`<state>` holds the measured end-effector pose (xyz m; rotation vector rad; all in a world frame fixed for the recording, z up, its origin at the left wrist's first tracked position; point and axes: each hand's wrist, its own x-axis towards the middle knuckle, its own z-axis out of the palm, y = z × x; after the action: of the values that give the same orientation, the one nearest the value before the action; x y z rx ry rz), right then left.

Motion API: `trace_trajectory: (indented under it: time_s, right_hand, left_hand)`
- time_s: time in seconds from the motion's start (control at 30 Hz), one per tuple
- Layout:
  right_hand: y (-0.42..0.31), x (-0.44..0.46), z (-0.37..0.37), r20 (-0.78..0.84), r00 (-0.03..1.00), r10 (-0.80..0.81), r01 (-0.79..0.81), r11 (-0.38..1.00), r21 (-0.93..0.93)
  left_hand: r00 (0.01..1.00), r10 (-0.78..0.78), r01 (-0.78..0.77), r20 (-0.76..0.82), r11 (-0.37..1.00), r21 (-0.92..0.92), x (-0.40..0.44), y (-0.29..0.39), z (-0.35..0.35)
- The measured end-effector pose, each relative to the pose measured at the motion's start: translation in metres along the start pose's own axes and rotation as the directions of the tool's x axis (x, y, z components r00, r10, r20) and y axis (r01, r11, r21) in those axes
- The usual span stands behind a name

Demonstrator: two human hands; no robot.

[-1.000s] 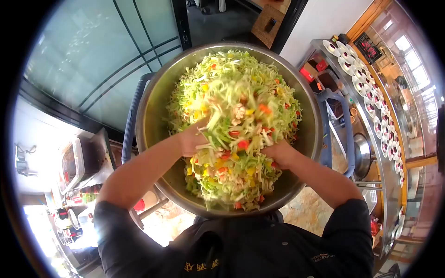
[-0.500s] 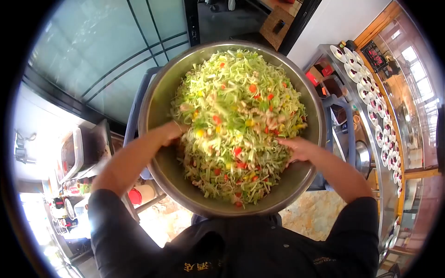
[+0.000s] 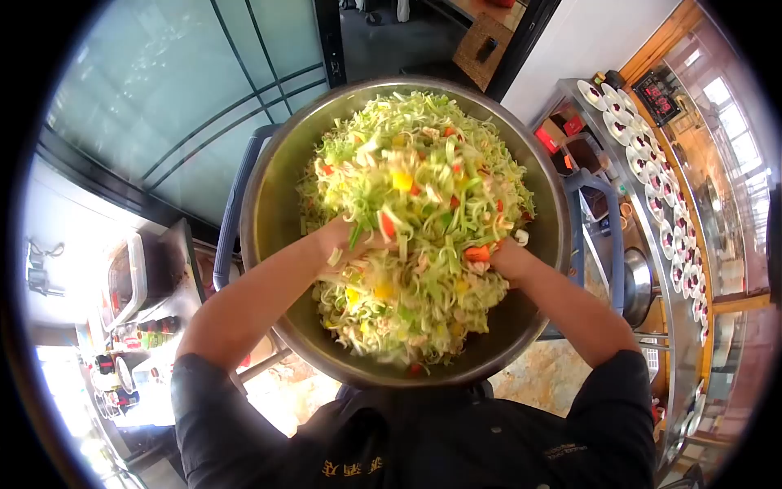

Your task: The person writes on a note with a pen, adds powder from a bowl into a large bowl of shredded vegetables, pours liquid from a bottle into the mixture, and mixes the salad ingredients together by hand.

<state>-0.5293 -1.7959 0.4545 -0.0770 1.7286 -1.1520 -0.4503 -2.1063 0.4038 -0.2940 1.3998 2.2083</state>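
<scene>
A big round steel bowl is heaped with shredded vegetable salad, pale green strands with red, orange and yellow pieces. Sunk in the heap from the left, my left hand bears up a load of the strands. Across from it, my right hand grips salad at the heap's right side, beside an orange piece. The fingers of both hands are mostly covered. Between the hands the raised salad is blurred, and some pieces are loose in the air.
A blue-grey cart handle shows left of the bowl, another on the right. Along the right counter stand rows of small white dishes with dark red topping. A plastic tub is at left. A frosted glass door stands behind.
Both hands have moved inward and closer together, the left one further. Salad between them has risen toward me, and the strands are rearranged.
</scene>
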Motion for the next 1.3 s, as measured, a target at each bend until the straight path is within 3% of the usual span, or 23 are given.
trace_trajectory:
  time_s: [0.03, 0.07, 0.1, 0.13, 0.23, 0.27, 0.33, 0.37, 0.4, 0.43, 0.5, 0.6, 0.7, 0.73, 0.8, 0.83, 0.87, 0.97, 1.03, 1.1, 1.17, 1.23, 1.3]
  right_hand:
    - [-0.010, -0.008, 0.005, -0.029, 0.999, -0.018, 0.012, 0.985, -0.170]
    - [0.006, 0.001, 0.012, -0.068, 0.955, -0.288, 0.289, 0.957, -0.001]
    - [0.011, 0.009, 0.006, -0.056, 0.883, -0.465, 0.416, 0.833, -0.364]
    - [0.012, 0.015, -0.006, 0.027, 0.792, -0.610, 0.467, 0.577, -0.671]
    - [-0.027, -0.013, -0.012, 0.056, 0.803, -0.593, 0.285, 0.300, -0.910]
    - [-0.061, -0.044, 0.002, -0.161, 0.926, -0.341, 0.065, 0.565, -0.822]
    - [-0.040, -0.021, -0.044, -0.220, 0.946, -0.239, -0.042, 0.583, -0.812]
    - [-0.029, -0.009, -0.067, -0.248, 0.951, -0.186, -0.095, 0.585, -0.805]
    - [0.014, 0.026, -0.105, -0.348, 0.877, -0.332, -0.116, 0.555, -0.824]
    - [0.006, 0.032, -0.106, -0.430, 0.876, -0.217, -0.149, 0.727, -0.671]
    - [0.009, 0.052, -0.112, -0.372, 0.928, 0.013, -0.122, 0.955, -0.269]
    - [0.083, 0.119, -0.119, 0.061, 0.984, 0.166, -0.177, 0.937, 0.301]
    - [0.100, 0.155, -0.074, 0.191, 0.962, 0.197, -0.258, 0.888, 0.380]
    - [0.097, 0.164, -0.065, 0.210, 0.963, 0.168, -0.240, 0.891, 0.386]
    - [0.085, 0.163, -0.048, 0.253, 0.962, 0.102, -0.201, 0.892, 0.405]
    - [0.081, 0.158, -0.044, 0.271, 0.960, 0.067, -0.178, 0.894, 0.410]
    - [0.075, 0.152, -0.043, 0.283, 0.959, 0.031, -0.148, 0.903, 0.404]
    - [0.046, 0.119, -0.048, 0.272, 0.959, -0.084, -0.016, 0.939, 0.344]
    - [0.020, 0.093, -0.052, 0.220, 0.962, -0.159, 0.106, 0.967, 0.231]
    - [-0.006, 0.069, -0.053, 0.148, 0.956, -0.252, 0.258, 0.966, -0.019]
    - [-0.023, 0.055, -0.056, 0.104, 0.922, -0.374, 0.372, 0.776, -0.510]
    - [-0.036, 0.043, -0.058, 0.050, 0.928, -0.369, 0.197, 0.373, -0.907]
    - [-0.060, 0.027, -0.052, -0.169, 0.964, -0.204, -0.097, 0.323, -0.942]
  left_hand:
    - [0.995, 0.085, -0.089, -0.047, 0.992, -0.086, -0.016, 0.023, 0.028]
    - [0.967, 0.255, -0.251, 0.011, 0.940, 0.230, -0.018, 0.030, 0.030]
    - [0.914, 0.388, -0.391, 0.118, 0.767, 0.509, -0.016, 0.038, 0.030]
    - [0.922, 0.360, -0.356, 0.139, 0.656, 0.665, -0.017, 0.048, 0.030]
    - [0.994, 0.108, -0.037, -0.021, 0.511, 0.859, -0.038, 0.087, 0.035]
    - [0.996, 0.028, 0.063, -0.089, 0.506, 0.860, -0.049, 0.099, 0.035]
    - [0.977, -0.025, 0.189, -0.210, 0.547, 0.816, -0.058, 0.099, -0.004]
    - [0.983, -0.128, 0.132, -0.129, 0.015, 0.991, -0.037, 0.095, -0.058]
    - [0.970, -0.149, 0.183, -0.193, -0.081, 0.980, -0.018, 0.079, -0.097]
    - [0.951, -0.170, 0.227, -0.257, -0.178, 0.958, 0.001, 0.063, -0.135]
    - [0.805, -0.161, 0.558, -0.570, 0.529, 0.639, 0.016, 0.016, -0.166]
    - [0.923, -0.130, 0.359, -0.362, 0.632, 0.687, 0.014, -0.009, -0.132]
    - [0.742, -0.473, 0.628, -0.475, 0.738, 0.247, 0.051, -0.028, -0.072]
    - [0.892, -0.364, 0.445, -0.267, 0.806, 0.389, 0.051, -0.030, -0.077]
    - [0.887, -0.299, 0.421, -0.353, 0.838, 0.348, 0.044, -0.040, -0.071]
    - [0.983, -0.184, 0.166, 0.022, 0.927, 0.335, 0.048, -0.049, -0.078]
    - [0.924, -0.003, -0.089, 0.383, 0.971, 0.222, 0.061, -0.053, -0.095]
    - [0.788, 0.284, -0.326, 0.547, 0.945, -0.022, 0.087, -0.034, -0.081]
    - [0.990, -0.137, 0.140, 0.037, 0.985, -0.096, 0.059, 0.008, -0.039]
    - [0.921, -0.067, 0.264, -0.385, 0.832, 0.488, 0.008, 0.081, 0.038]
    - [0.953, 0.104, 0.150, -0.284, 0.651, 0.744, -0.004, 0.103, 0.051]
    - [0.939, 0.162, 0.155, -0.303, 0.587, 0.795, -0.008, 0.109, 0.051]
    - [0.912, 0.120, 0.248, -0.392, 0.599, 0.761, -0.020, 0.125, 0.042]
